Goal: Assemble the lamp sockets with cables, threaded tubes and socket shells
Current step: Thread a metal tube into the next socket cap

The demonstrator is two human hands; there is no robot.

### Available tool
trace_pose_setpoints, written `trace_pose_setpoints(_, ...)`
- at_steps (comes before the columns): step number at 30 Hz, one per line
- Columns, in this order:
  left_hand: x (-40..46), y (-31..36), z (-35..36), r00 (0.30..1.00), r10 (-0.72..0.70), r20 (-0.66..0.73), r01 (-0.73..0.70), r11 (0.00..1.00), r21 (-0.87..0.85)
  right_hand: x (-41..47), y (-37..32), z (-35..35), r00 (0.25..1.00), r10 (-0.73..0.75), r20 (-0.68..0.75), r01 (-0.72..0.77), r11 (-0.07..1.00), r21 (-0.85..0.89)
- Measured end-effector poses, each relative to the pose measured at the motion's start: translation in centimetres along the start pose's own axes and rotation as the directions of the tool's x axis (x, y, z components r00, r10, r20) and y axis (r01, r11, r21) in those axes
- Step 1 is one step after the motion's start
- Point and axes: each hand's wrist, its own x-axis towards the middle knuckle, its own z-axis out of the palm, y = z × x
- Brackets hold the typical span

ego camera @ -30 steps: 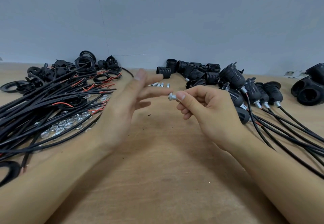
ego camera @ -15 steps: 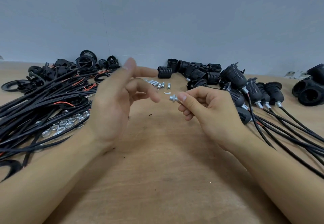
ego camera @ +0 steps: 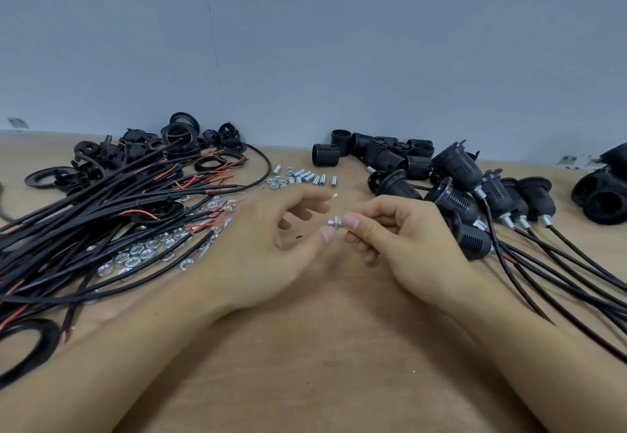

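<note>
My right hand (ego camera: pixel 400 242) pinches a short silver threaded tube (ego camera: pixel 335 222) with a nut on it, held above the wooden table (ego camera: pixel 322 347). My left hand (ego camera: pixel 271 246) hovers just left of the tube, fingers loosely curved and holding nothing, its thumb tip close under the tube's free end. Loose threaded tubes (ego camera: pixel 312 176) and nuts lie behind the hands. A bundle of black cables (ego camera: pixel 101 222) with red stripped ends fills the left side. Black socket shells (ego camera: pixel 383 154) lie at the back. Assembled sockets with cables (ego camera: pixel 492 195) lie on the right.
Silver nuts (ego camera: pixel 142 252) are scattered under the cable bundle. Black rings and socket caps (ego camera: pixel 152 147) pile up at the back left. More black parts (ego camera: pixel 604 191) sit at the far right. A grey wall (ego camera: pixel 305 42) closes off the back of the table.
My left hand has dropped from a raised, spread pose and come back toward the tube, fingers now curved near its end. The right hand kept its pinch on the tube.
</note>
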Motion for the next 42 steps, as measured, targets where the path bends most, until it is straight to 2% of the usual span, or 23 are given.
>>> trace_pose_setpoints(4, -0.2, 0.5, 0.0, 0.998, 0.06, 0.025, -0.058, 0.995, -0.083, -0.1, -0.1, -0.1, 0.999, -0.032, -0.009, 0.032, 0.999, -0.018)
trace_pose_setpoints(9, -0.1, 1.0, -0.6, 0.978, 0.169, -0.123, -0.196, 0.949, -0.248, 0.1, 0.0, -0.3, 0.999, -0.008, -0.044, 0.007, 1.0, -0.026)
trace_pose_setpoints(11, 0.0, 0.8, -0.5, 0.978, 0.133, -0.161, -0.165, 0.964, -0.21, 0.1, 0.1, -0.3, 0.999, 0.009, -0.045, -0.01, 1.0, -0.03)
trace_pose_setpoints(14, -0.1, 0.3, -0.1, 0.987, 0.098, -0.124, -0.108, 0.991, -0.076, 0.2, 0.1, -0.3, 0.999, 0.015, -0.039, -0.017, 0.999, -0.04)
trace_pose_setpoints(18, 0.0, -0.1, 0.2, 0.983, 0.179, -0.044, -0.173, 0.978, 0.117, 0.1, 0.4, -0.3, 0.999, 0.031, -0.03, -0.034, 0.995, -0.098)
trace_pose_setpoints(24, 0.0, -0.5, 0.0, 0.978, 0.209, -0.01, -0.204, 0.963, 0.175, 0.3, 0.7, -0.6, 0.997, -0.023, -0.08, 0.002, 0.969, -0.248)
trace_pose_setpoints(26, 1.2, -1.2, -0.5, 0.986, 0.164, -0.015, -0.157, 0.965, 0.208, 0.3, 0.7, -0.6, 0.996, -0.039, -0.077, 0.017, 0.962, -0.271)
trace_pose_setpoints(29, 5.2, -3.2, -2.2, 1.0, 0.026, -0.01, -0.021, 0.938, 0.345, 0.3, 0.8, -0.5, 0.996, -0.044, -0.071, 0.022, 0.956, -0.293)
trace_pose_setpoints(32, 10.6, -6.4, -4.7, 0.992, -0.124, -0.001, 0.106, 0.843, 0.528, 0.4, 0.8, -0.6, 0.998, -0.036, -0.053, 0.018, 0.949, -0.315)
trace_pose_setpoints(34, 13.8, -9.0, -6.3, 0.983, -0.174, -0.057, 0.171, 0.758, 0.629, 0.4, 0.8, -0.5, 0.998, -0.042, -0.039, 0.028, 0.949, -0.315)
trace_pose_setpoints(38, 17.2, -13.5, -7.1, 0.913, -0.363, -0.184, 0.388, 0.642, 0.661, 0.5, 1.0, -0.6, 0.997, -0.076, -0.031, 0.062, 0.942, -0.33)
trace_pose_setpoints(40, 17.9, -15.0, -6.2, 0.881, -0.453, -0.135, 0.403, 0.572, 0.714, 0.5, 1.1, -0.7, 0.997, -0.069, -0.035, 0.054, 0.945, -0.323)
trace_pose_setpoints(42, 18.3, -15.7, -5.5, 0.891, -0.43, -0.144, 0.384, 0.547, 0.744, 0.5, 1.2, -0.7, 0.997, -0.069, -0.039, 0.053, 0.946, -0.32)
